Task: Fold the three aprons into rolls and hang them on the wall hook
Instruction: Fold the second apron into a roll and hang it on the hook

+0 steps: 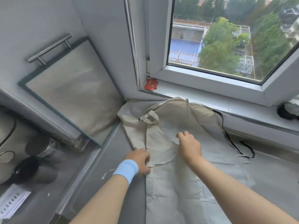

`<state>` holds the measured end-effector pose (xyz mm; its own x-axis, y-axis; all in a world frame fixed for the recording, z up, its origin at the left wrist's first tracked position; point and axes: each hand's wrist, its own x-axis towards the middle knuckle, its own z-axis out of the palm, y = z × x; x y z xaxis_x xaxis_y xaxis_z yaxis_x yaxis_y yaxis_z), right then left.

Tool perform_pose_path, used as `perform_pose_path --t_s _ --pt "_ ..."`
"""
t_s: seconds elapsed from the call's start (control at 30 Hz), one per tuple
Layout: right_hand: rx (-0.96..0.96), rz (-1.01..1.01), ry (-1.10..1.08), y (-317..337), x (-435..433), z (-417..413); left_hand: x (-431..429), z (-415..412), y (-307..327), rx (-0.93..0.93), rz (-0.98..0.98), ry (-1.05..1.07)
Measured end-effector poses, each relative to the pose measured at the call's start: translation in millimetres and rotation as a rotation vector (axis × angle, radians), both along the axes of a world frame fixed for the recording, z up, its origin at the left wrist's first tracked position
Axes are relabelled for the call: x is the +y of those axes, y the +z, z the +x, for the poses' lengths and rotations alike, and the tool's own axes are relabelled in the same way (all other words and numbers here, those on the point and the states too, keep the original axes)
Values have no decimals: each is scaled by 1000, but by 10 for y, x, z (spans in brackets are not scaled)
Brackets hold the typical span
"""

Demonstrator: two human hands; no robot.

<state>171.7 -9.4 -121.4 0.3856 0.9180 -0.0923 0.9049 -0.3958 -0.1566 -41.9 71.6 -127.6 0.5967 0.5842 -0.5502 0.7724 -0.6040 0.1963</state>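
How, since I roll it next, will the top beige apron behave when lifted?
Probably floppy: the apron lies creased, its edge folding where the left hand pinches it. Likely light, being thin cloth. The black strap might trail or snag.

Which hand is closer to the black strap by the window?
Right. The right hand grips the apron just left of the black strap; the left hand pinches the apron's edge farther left.

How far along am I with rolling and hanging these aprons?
Nothing looks done: no roll shows, and no hook is in view. In hand: left hand and right hand grip the top apron, lying flat on the counter. Rolling and hanging all remain.
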Motion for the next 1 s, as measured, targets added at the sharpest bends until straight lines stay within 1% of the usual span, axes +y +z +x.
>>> perform_pose_path --t_s 0.03,0.07,0.1,0.13,0.17,0.2,0.23,0.27,0.3,0.33,0.37,0.43,0.5,0.57,0.63,0.67,0.7,0.77,0.8,0.83,0.9,0.97,1.0 --pt "-5 74 110 -10 -78 -37 -21 -23 -26 17 25 -26" --pt "16 97 237 -30 -157 -98 -42 -36 -28 34 52 -36" --pt "59 47 354 -53 -217 -167 -56 -39 -49 62 74 -39" --pt "98 -56 427 -69 -270 -237 -76 -41 -55 92 84 -48" --pt "94 -179 441 -78 -319 -286 -103 -52 -66 131 84 -68" --pt "50 -277 419 -111 -336 -284 -115 -58 -69 160 66 -73" --pt "10 -335 373 -132 -352 -256 -137 -58 -65 158 27 -50" --pt "-16 -360 313 -130 -371 -225 -158 -49 -49 118 -30 13" --pt "-28 -357 254 -112 -397 -189 -178 -28 -20 9 -133 144" --pt "-36 -337 202 -75 -432 -154 -213 14 39 -159 -284 325" --pt "-34 -304 153 -41 -465 -114 -245 87 127 -330 -456 496" --pt "-57 -239 63 33 -518 -69 -334 255 333 -585 -806 720" --pt "-44 -167 6 85 -573 -61 -491 400 493 -720 -1056 823" --pt "55 -86 -25 75 -644 -71 -668 463 497 -732 -1143 886" --pt "122 -44 -29 70 -734 -122 -798 465 406 -633 -1107 922" --pt "140 -35 -20 71 -786 -165 -828 441 361 -559 -1026 879" --pt "154 -25 -5 80 -839 -220 -818 408 314 -473 -869 789" --pt "169 19 42 74 -947 -361 -736 279 244 -344 -409 527" --pt "176 33 75 53 -1003 -442 -701 207 241 -319 -252 422" --pt "181 25 110 27 -1067 -537 -690 137 247 -312 -172 328" --pt "202 -88 168 -50 -1163 -696 -725 42 237 -252 -148 150" --pt "213 -253 186 -90 -1241 -840 -842 -7 185 -91 -172 -39" --pt "231 -298 172 -96 -1272 -889 -913 -22 168 7 -173 -117"
